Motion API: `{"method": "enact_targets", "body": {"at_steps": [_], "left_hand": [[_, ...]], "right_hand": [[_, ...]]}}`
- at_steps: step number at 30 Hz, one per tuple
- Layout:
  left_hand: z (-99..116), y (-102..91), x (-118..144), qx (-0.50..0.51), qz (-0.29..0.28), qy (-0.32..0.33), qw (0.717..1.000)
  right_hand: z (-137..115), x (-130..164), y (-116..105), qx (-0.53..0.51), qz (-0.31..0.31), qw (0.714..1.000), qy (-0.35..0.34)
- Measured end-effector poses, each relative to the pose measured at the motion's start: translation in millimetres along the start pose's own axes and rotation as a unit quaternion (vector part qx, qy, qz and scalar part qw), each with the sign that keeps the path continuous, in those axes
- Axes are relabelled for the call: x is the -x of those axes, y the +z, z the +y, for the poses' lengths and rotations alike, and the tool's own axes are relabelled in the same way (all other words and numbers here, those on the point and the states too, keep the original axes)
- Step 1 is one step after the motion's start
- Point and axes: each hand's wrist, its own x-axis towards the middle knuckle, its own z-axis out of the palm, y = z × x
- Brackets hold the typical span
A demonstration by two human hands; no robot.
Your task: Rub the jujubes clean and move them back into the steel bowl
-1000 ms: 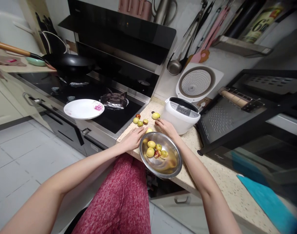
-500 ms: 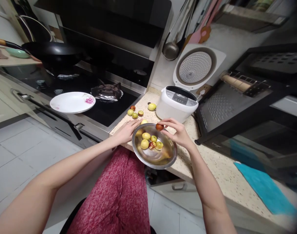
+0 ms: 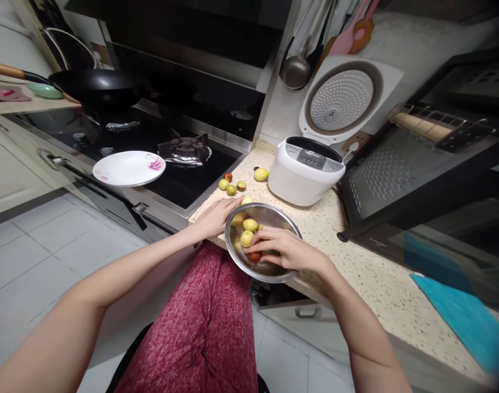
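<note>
Now mid-way, judging by fruit split. Right hand [image 3: 288, 250] inside steel bowl [image 3: 237, 256], fingers curled over reddish jujube [image 3: 254, 256] at fingertips. Left hand [image 3: 217, 217] flat, released, against bowl rim. Loose jujubes [image 3: 232, 189] beyond left fingertips, uncollected.

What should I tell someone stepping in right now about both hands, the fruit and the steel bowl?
Left hand: flat on the counter edge against the steel bowl, holding nothing.
Right hand: inside the bowl, fingers at a reddish fruit; whether it is gripped or let go cannot be told.
In the bowl: at least two yellow-green fruits, others hidden by the hand.
On the counter: four loose fruits by the stove edge, one larger yellow fruit beside the open rice cooker, one more just behind the bowl rim.
Done: some fruit in the bowl. Left: the fruit on the counter.
</note>
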Motion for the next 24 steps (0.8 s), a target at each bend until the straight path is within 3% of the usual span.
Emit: {"method": "enact_targets", "body": {"at_steps": [10,14,19,24], "left_hand": [[2.0,-3.1,1.1,0.023,-0.008,-0.005,1.000],[-1.5,-7.3,-1.0,0.032,0.015,-0.012,0.999],[-14.3,-23.1,-10.0,-0.024,0.026,-0.051,0.998],[-23.7,-28.7,-20.2,-0.078,-0.013,-0.031,0.996]], "right_hand": [[-1.4,-2.0,-0.5,-0.007,0.019,1.000,0.001],[8.6,0.1,-5.8,-0.032,0.121,0.992,0.002],[28.9,3.2,-10.7,-0.001,0.295,0.955,0.043],[44.2,3.8,-7.0,0.018,0.367,0.927,0.078]]}}
